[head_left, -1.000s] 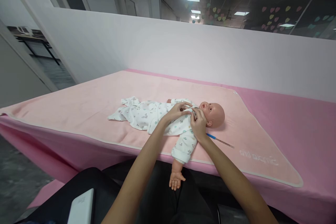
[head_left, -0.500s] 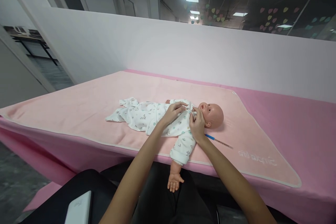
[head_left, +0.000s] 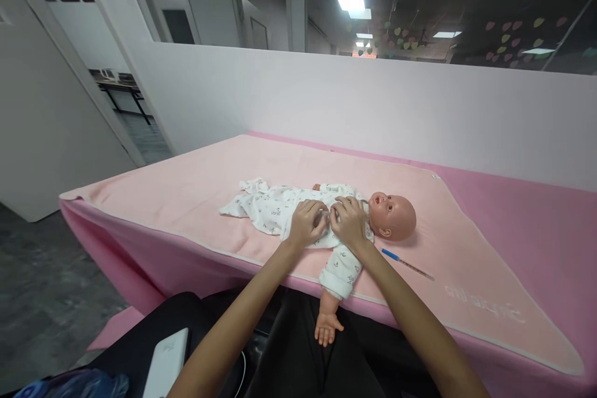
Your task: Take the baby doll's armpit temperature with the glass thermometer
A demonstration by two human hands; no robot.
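Observation:
A baby doll lies on its back on a pale pink blanket, with its head to the right. It wears a white baby romper with small printed figures. My left hand is closed at the romper's front, fingers curled on the cloth at the belly. Just beside it, my right hand pinches the cloth over the chest. Both sets of fingertips nearly meet, and the bit of cloth between them is mostly hidden. One doll arm hangs over the near table edge.
A blue-capped thermometer-like stick lies on the blanket near the doll's head. Pink cloth covers the table. A white wall with a window stands behind. A white flat device rests on a dark surface at lower left.
Both hands have moved down the romper's front, from near the collar to the chest and belly. The right hand has left the chin area. The camera view has shifted left.

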